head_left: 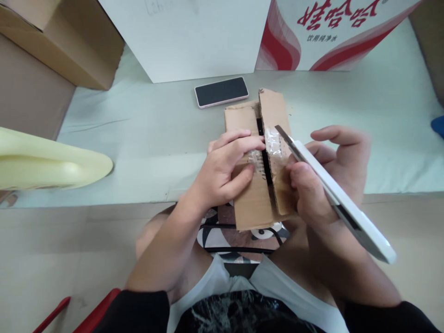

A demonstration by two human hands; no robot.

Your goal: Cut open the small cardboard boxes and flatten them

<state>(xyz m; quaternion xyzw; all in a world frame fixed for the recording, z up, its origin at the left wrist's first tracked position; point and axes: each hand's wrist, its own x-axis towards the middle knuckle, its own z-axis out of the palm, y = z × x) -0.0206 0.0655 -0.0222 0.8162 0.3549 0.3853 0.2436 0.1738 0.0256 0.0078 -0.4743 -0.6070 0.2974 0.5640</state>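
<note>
A small brown cardboard box (252,208) juts over the near table edge. Between its two top flaps runs a dark gap, with torn clear tape (274,142) on both sides. My left hand (231,162) lies on the left flap, thumb and fingers apart, fingertips reaching the gap. A white utility knife (322,178) is in my right hand (319,171), pinched between thumb and fingers, with its forefinger raised. The bare blade points up and left, its tip over the tape on the right flap. Part of my right palm is hidden behind the knife.
Beyond the box lies a phone (222,92), screen up. A large white-and-red carton (208,41) stands along the back. At left are brown cartons (79,41) and a pale yellow rounded object (58,159). A blue thing (437,126) shows at the right edge.
</note>
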